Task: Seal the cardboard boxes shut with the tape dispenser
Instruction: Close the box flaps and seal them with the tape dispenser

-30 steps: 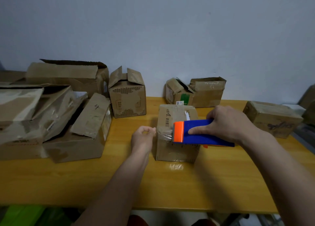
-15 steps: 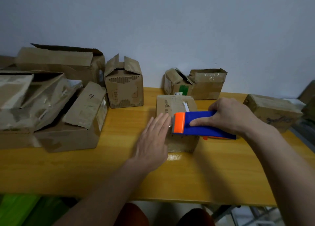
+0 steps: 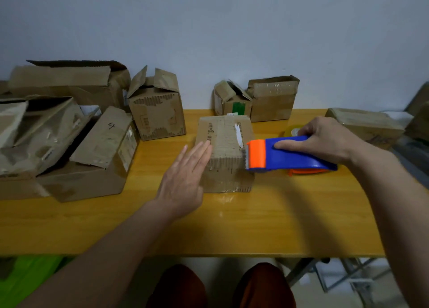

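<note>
The small box in the middle of the table looks closed, flaps down flat, a glossy strip across its near part, so I'd judge this one nearly sealed. Plenty left, though: the boxes on the far left and the ones against the wall gape with flaps up. My left hand lies flat, fingers straight, pressing the box's left edge. My right hand is wrapped round the blue tape dispenser, its orange head and toothed blade right at the box's right side, wrist reaching in from the right.
</note>
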`<state>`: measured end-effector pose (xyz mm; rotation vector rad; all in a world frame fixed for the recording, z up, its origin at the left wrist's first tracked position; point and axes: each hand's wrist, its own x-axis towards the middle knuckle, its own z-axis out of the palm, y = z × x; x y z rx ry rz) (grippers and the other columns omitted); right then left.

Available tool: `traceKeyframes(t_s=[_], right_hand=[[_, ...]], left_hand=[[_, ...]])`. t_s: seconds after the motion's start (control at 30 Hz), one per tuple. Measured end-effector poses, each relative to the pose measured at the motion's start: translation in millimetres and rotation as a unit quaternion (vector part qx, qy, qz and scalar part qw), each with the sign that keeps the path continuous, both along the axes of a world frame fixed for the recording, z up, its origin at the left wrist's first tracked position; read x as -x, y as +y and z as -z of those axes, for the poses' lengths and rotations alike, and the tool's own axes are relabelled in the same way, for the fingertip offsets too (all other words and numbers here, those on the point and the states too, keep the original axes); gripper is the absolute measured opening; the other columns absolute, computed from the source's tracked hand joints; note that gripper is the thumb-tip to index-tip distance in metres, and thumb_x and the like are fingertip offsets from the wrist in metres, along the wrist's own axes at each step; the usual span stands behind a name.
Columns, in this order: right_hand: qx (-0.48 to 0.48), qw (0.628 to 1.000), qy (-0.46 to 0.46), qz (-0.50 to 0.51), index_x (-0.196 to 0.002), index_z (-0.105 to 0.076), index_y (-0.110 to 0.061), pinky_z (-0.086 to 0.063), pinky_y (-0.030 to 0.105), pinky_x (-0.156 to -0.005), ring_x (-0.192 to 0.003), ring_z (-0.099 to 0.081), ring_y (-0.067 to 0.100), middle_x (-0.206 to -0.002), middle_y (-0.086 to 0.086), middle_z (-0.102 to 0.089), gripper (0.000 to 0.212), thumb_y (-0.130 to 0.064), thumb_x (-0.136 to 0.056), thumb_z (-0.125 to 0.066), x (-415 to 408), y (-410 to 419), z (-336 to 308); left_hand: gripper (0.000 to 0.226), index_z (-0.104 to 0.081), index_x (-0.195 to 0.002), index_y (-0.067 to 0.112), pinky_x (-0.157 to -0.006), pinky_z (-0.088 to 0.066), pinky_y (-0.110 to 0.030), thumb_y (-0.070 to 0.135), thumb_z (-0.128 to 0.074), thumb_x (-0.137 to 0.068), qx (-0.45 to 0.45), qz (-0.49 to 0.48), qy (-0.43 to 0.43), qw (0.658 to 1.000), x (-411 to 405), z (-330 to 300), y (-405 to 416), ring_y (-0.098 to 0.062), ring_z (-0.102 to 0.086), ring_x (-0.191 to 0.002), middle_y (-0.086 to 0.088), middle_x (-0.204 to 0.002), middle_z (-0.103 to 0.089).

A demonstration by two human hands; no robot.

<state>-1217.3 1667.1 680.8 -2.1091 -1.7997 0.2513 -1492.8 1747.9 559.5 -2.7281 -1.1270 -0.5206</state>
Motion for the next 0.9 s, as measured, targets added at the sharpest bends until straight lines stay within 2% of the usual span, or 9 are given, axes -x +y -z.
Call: traceKeyframes(t_s=[0.07, 0.17, 0.23, 0.4, 0.47, 0.57, 0.63, 0.73, 0.9], right_hand=[[-0.015, 0.999, 0.015, 0.025, -0.066, -0.069, -0.013, -0.051, 0.036, -0.057, -0.059, -0.063, 0.019, -0.06, 0.004, -0.066, 0.08, -0.086, -0.042, -0.048, -14.0, -3.6, 0.8], [-0.027, 0.999, 0.024, 0.021, -0.066, -0.066, -0.014, -0.043, 0.027, -0.049, -0.058, -0.062, 0.015, -0.058, 0.0, -0.064, 0.074, -0.083, -0.045, -0.05, -20.3, -2.4, 8.2], [-0.031, 0.998, 0.045, 0.02, -0.066, -0.067, -0.014, -0.041, 0.025, -0.05, -0.059, -0.062, 0.016, -0.06, 0.001, -0.065, 0.072, -0.081, -0.046, -0.051, -21.8, 1.0, 13.4], [-0.045, 0.996, 0.068, 0.022, -0.067, -0.067, -0.013, -0.042, 0.023, -0.05, -0.06, -0.063, 0.015, -0.061, 0.002, -0.066, 0.072, -0.081, -0.047, -0.053, -27.5, 4.0, 20.2], [-0.055, 0.996, 0.061, 0.013, -0.066, -0.066, -0.013, -0.042, 0.023, -0.051, -0.06, -0.063, 0.015, -0.06, 0.002, -0.066, 0.073, -0.081, -0.048, -0.051, -27.4, 5.7, 21.7], [-0.066, 0.996, 0.05, 0.014, -0.063, -0.066, -0.012, -0.042, 0.024, -0.051, -0.058, -0.062, 0.015, -0.058, 0.002, -0.065, 0.07, -0.081, -0.051, -0.053, -27.6, 6.6, 20.5], [-0.065, 0.996, 0.058, 0.015, -0.063, -0.067, -0.012, -0.043, 0.024, -0.05, -0.057, -0.061, 0.012, -0.057, 0.001, -0.064, 0.069, -0.079, -0.053, -0.054, -29.7, 5.1, 21.2], [-0.07, 0.993, 0.096, -0.002, -0.059, -0.065, -0.012, -0.035, 0.015, -0.045, -0.046, -0.055, 0.003, -0.047, -0.008, -0.059, 0.062, -0.074, -0.054, -0.06, -34.6, 0.2, 29.4], [-0.041, 0.991, 0.123, 0.017, -0.067, -0.07, -0.015, -0.04, 0.018, -0.05, -0.052, -0.061, 0.005, -0.054, -0.008, -0.065, 0.055, -0.068, -0.054, -0.065, -53.1, -11.4, 29.8]], left_hand=[[0.098, -0.011, -0.153, 0.008, -0.121, 0.004, -0.034, 0.013, -0.06, -0.069, 0.004, -0.005, 0.001, 1.0, -3.0, 0.7, -1.8, -0.015, -0.005, -0.148, -0.008, -0.16, -0.013], [0.098, -0.009, -0.154, 0.009, -0.121, 0.004, -0.035, 0.014, -0.06, -0.07, 0.01, -0.013, 0.001, 1.0, -5.8, -0.3, -3.8, -0.015, -0.001, -0.149, -0.007, -0.161, -0.011], [0.096, -0.01, -0.153, 0.008, -0.121, 0.002, -0.037, 0.017, -0.06, -0.072, -0.001, -0.013, 0.017, 1.0, -5.9, -2.7, -3.9, -0.016, -0.003, -0.149, -0.008, -0.161, -0.012], [0.08, -0.029, -0.147, -0.001, -0.119, -0.002, -0.044, 0.032, -0.048, -0.077, -0.046, -0.055, 0.013, 0.997, -26.4, -12.9, -12.0, -0.028, -0.02, -0.146, -0.019, -0.154, -0.028], [0.086, -0.019, -0.15, -0.001, -0.119, 0.0, -0.043, 0.035, -0.045, -0.076, -0.057, -0.037, 0.006, 0.998, -46.3, -11.9, -13.7, -0.028, -0.009, -0.148, -0.019, -0.158, -0.017], [0.094, 0.004, -0.153, 0.011, -0.117, 0.013, -0.036, 0.046, -0.044, -0.081, -0.066, 0.012, 0.044, 0.997, -65.4, -6.6, -8.5, -0.021, 0.011, -0.148, -0.01, -0.161, 0.005], [0.098, 0.013, -0.152, 0.015, -0.119, 0.008, -0.041, 0.054, -0.043, -0.08, -0.077, 0.009, 0.071, 0.994, -65.1, -1.9, -2.6, -0.024, 0.011, -0.148, -0.006, -0.159, 0.014], [0.102, 0.011, -0.152, 0.018, -0.12, -0.005, -0.046, 0.054, -0.047, -0.076, -0.071, 0.017, 0.074, 0.995, -61.0, 2.6, 0.6, -0.027, 0.001, -0.149, -0.005, -0.159, 0.008], [0.101, 0.007, -0.153, 0.019, -0.121, -0.006, -0.046, 0.047, -0.05, -0.075, -0.069, 0.027, 0.086, 0.993, -55.2, -0.3, 7.1, -0.026, 0.0, -0.149, -0.007, -0.162, 0.001]])
